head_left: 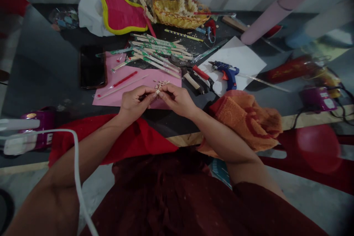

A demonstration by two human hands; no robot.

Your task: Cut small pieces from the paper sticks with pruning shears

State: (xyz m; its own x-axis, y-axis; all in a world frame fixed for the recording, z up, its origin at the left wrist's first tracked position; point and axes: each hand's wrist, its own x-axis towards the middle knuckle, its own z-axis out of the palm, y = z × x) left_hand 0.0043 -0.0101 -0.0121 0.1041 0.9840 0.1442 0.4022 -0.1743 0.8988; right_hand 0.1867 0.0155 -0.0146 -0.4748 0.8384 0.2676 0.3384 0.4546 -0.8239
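My left hand (137,101) and my right hand (179,99) meet over the front edge of a pink paper sheet (117,66). Thumbs and fingertips of both pinch a small pale wooden piece (158,92), partly covered by the fingers. Just beyond the fingertips lies a little heap of short cut wooden pieces (163,83). Farther back, wrapped chopsticks (160,48) with green printing are piled across the paper. To the right of the heap are red-handled pliers (201,72) and, on a white sheet (249,59), a blue hot glue gun (231,75).
A phone (92,68) lies at left. At the back stand a yellow woven basket (166,13) and a pink bottle (272,14). An orange cloth (249,118) sits by my right forearm, a red cloth (110,140) under my left. A white cable (76,162) crosses my left arm.
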